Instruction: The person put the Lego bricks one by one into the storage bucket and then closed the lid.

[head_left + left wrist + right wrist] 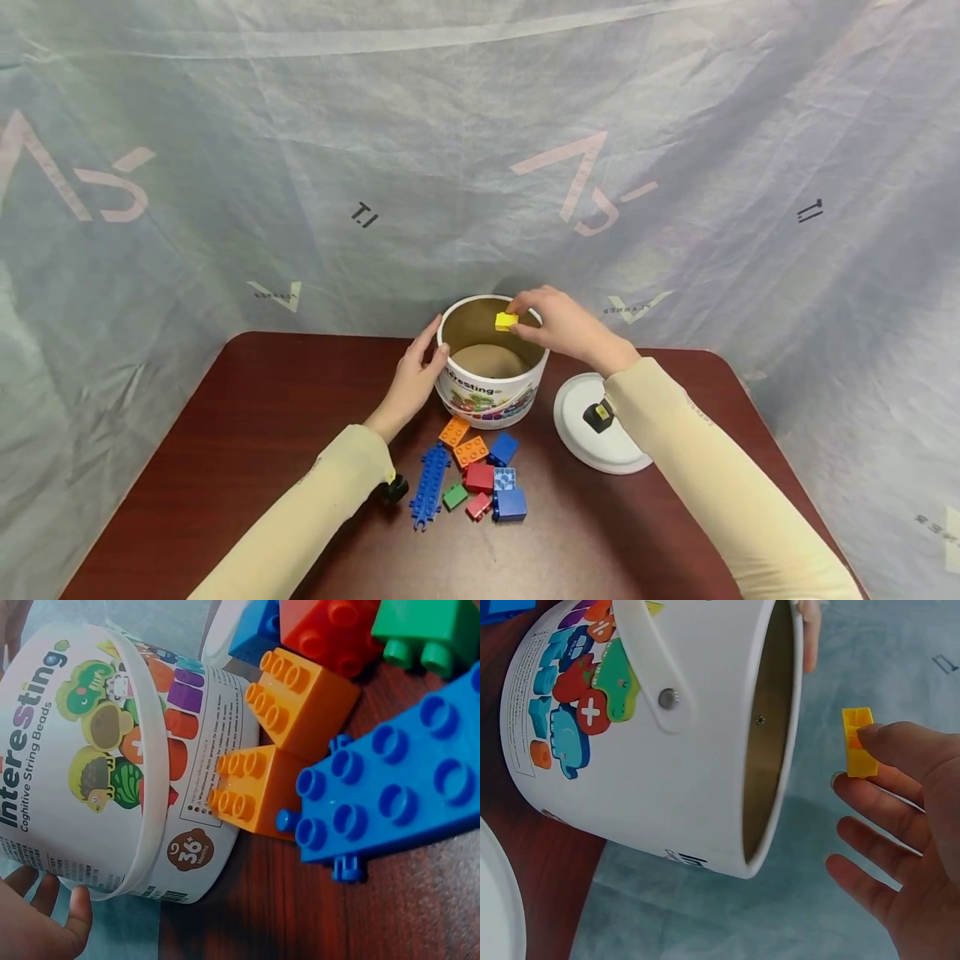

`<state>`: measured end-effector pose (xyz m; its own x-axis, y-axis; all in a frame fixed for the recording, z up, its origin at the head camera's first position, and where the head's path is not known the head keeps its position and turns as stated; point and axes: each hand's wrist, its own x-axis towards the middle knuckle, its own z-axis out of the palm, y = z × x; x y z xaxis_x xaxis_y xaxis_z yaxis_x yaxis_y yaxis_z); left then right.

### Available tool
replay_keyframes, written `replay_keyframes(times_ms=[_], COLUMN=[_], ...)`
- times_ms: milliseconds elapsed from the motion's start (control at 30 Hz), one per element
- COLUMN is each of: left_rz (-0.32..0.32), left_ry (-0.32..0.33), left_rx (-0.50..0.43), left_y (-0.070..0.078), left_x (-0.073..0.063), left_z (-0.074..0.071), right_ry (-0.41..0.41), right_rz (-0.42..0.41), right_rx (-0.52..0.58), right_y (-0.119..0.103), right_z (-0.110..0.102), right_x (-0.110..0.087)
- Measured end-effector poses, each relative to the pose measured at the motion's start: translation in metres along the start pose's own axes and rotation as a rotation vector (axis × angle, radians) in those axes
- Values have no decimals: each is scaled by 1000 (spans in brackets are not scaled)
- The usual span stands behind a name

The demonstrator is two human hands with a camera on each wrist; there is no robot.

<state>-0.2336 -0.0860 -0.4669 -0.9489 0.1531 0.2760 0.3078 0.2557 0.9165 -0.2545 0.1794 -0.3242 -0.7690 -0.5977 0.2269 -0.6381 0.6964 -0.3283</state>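
Observation:
A yellow toy brick [506, 322] is pinched between the thumb and fingers of my right hand [558, 321], above the mouth of a white printed bucket [487, 408]. In the right wrist view the yellow brick [860, 742] shows clear of the bucket's rim [776, 750], with the other fingers spread. My left hand [408, 379] rests against the left outer side of the bucket, its fingers and thumb nearly straight near the rim. The left wrist view shows these fingertips [79, 911] beside the bucket wall. Inside, the visible part of the bucket's bottom is bare.
Before the bucket lie two orange bricks [471, 451], a long blue studded base [430, 483], a green brick [454, 497], red bricks [479, 477] and blue bricks [511, 504]. A white round lid [581, 417] lies to the right, under my forearm. A grey cloth [450, 167] hangs behind the table.

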Motion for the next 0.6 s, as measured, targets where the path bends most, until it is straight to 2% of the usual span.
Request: replay_keyframes(times_ms=[100,400,600], left_rz=[-6,2,7], left_ry=[-4,-6,-10], left_rx=[3,25,13], left_y=[1,3,8], left_x=[-1,1,0], left_z=[0,-2,-3], right_ry=[-24,-73,-98], right_rz=[6,-49,-26], right_rx=[-19,-82,-86], right_y=[3,6,9], right_z=[8,25,31], right_x=[4,15,20])
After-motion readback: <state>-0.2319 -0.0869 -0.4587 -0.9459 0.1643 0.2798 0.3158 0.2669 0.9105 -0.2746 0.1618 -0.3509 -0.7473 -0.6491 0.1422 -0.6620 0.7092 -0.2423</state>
